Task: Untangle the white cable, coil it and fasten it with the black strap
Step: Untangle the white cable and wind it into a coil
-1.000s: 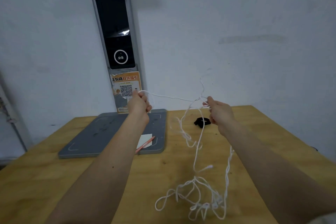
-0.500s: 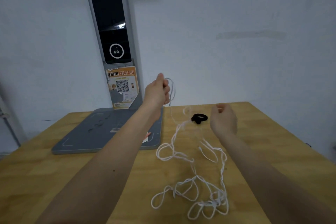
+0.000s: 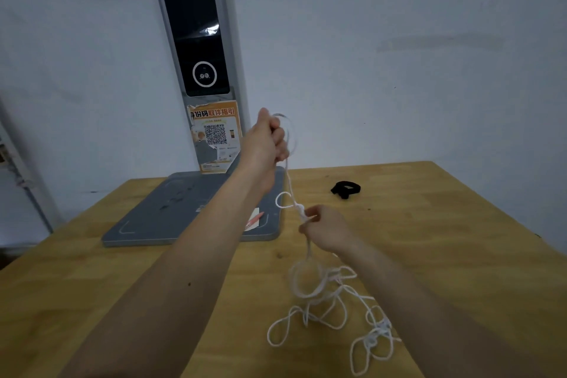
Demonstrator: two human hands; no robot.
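The left hand point(image 3: 267, 142) grips a small loop of the white cable point(image 3: 310, 291) above the grey scanner base point(image 3: 184, 212); the right hand point(image 3: 326, 228) pinches a knot beside that base. The black strap point(image 3: 346, 189) lies right of it, untouched. Pulling apart could tighten the knot, and the slack could snarl

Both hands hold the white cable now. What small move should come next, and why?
Probably the right hand should work loose the small knot by its grip, while the left hand holds its loop up. The white cable lies tangled on the table; the black strap lies unused.
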